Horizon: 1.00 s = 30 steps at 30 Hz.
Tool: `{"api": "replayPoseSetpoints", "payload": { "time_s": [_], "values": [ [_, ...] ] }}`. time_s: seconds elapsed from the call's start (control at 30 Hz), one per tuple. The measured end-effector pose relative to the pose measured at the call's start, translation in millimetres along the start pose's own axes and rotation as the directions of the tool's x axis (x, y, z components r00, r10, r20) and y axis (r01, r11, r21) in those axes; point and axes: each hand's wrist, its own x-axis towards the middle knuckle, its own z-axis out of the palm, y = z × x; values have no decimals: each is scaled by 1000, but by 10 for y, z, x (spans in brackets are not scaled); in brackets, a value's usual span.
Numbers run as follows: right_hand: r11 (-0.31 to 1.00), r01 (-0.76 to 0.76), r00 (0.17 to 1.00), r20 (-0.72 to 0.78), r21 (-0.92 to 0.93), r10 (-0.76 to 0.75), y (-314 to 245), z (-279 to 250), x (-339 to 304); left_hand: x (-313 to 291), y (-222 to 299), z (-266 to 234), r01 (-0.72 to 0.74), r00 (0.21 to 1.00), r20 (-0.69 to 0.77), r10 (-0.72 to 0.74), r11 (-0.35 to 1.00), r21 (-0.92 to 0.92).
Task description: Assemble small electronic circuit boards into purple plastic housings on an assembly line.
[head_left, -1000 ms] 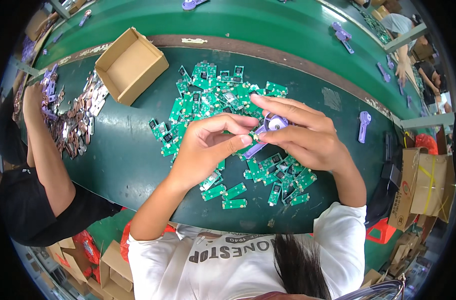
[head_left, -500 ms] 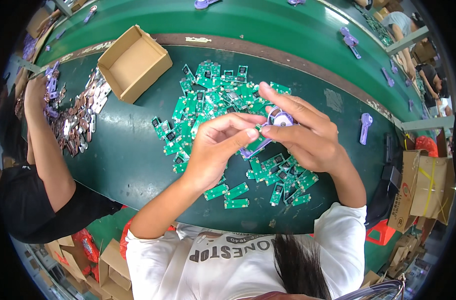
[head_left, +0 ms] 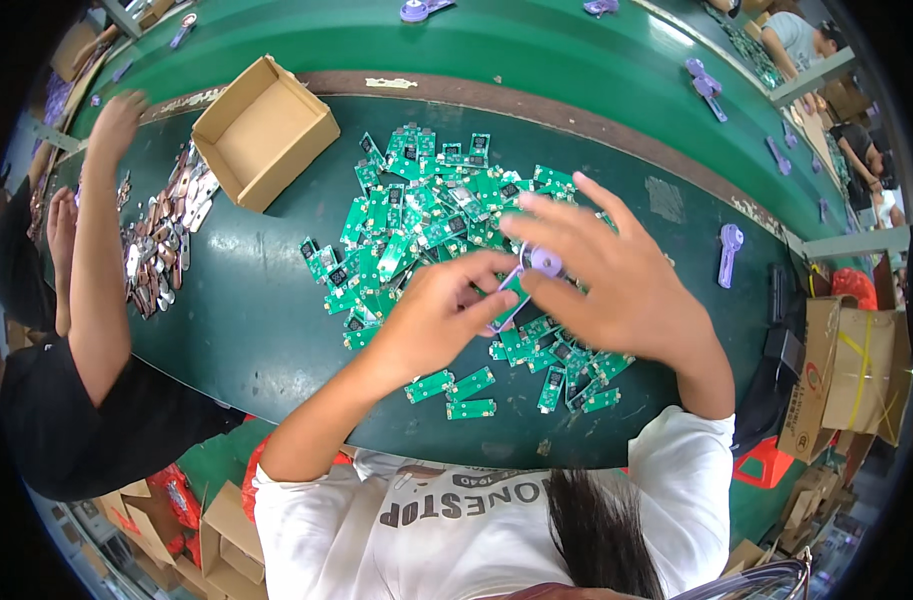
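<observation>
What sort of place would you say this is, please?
Probably a factory assembly line: green circuit boards are heaped on the bench, purple casings lie spaced along what looks like a conveyor, and a co-worker sits alongside.

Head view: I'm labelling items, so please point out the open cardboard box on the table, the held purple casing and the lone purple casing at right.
Cardboard box [head_left: 260,128], head view: inner floor.
Held purple casing [head_left: 545,262], head view: round head.
Lone purple casing [head_left: 726,268], head view: handle.
</observation>
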Motion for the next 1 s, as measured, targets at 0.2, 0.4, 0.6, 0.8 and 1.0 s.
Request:
{"api": "replayPoseSetpoints", "payload": {
  "time_s": [0.2,0.4,0.6,0.8,1.0],
  "values": [
    [984,148,961,-219,-101,-167,-190,23,8,-47,-54,167,-291,952,-162,261,935,-203],
    [416,-426,859,215,804,464,73,287,5,16,-69,177,-153,978,-184,100,941,-303],
    [131,-583,635,350,802,688,1339,437,184,-13,13,225,-251,913,-293,285,957,149],
    [576,-736,676,-353,-355,647,2443,856,401,-108,14,-43,-513,858,408,313,573,639],
    [921,-259,960,-185,-290,212,1721,1151,930,-349,30,-28,-451,892,422,162,389,803]
  ]
}}
